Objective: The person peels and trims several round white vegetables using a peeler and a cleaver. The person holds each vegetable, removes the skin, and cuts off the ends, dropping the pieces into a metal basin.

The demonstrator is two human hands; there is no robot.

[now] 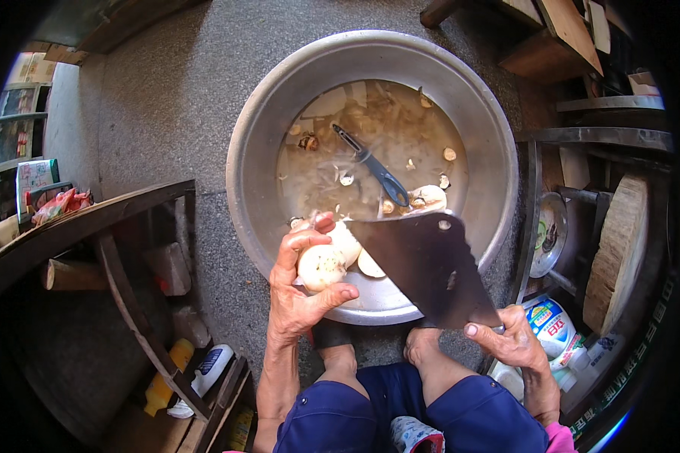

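Note:
My left hand [291,302] curls round a pale, peeled root vegetable [323,267], its rounded, speckled end toward me, above the near edge of a large metal basin [251,162]. My right hand [515,340] grips the handle of a broad, dark cleaver [423,260]. The blade slants over the basin's near right side, its far left corner close to the vegetable; whether they touch I cannot tell. Cloudy water [321,170] in the basin holds peelings and cut ends. A blue-handled peeler [385,177] lies in it, beside another pale piece [428,198] partly behind the blade.
Bare feet and blue trousers [321,415] are at the basin's near side. A wooden shelf [121,200] with bottles stands left. At right, a rack [533,219] holds a metal bowl [549,234], a round wooden block [618,253] and a detergent bottle [551,325]. Grey floor [166,113] surrounds the basin.

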